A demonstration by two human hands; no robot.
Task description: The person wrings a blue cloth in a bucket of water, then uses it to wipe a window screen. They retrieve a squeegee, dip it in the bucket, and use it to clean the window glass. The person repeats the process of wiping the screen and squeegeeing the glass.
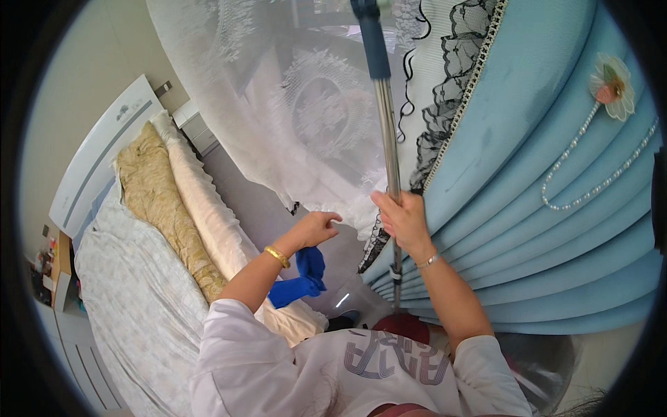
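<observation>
My right hand [406, 221] is closed around a telescopic metal pole [386, 130], which stands nearly upright and has a dark blue sleeve [376, 49] near its top. Down by the floor, the pole's foot meets a dark red round thing [401, 327], partly hidden by my shirt. My left hand [315, 229] has curled fingers, and a blue cloth [311, 268] hangs from beneath it. In front of both hands drops a sheer white lace curtain [323, 109]. A light blue drape [510, 156] with black lace trim [453, 68] spreads to the right, beside my right forearm.
To the left is a bed with a pale sheet [140, 281], a folded gold quilt [161, 203] and a white headboard [107, 151]. A white nightstand [195, 127] stands past it. Grey floor [239, 182] runs between bed and curtain. A beaded tieback [573, 200] hangs on the drape.
</observation>
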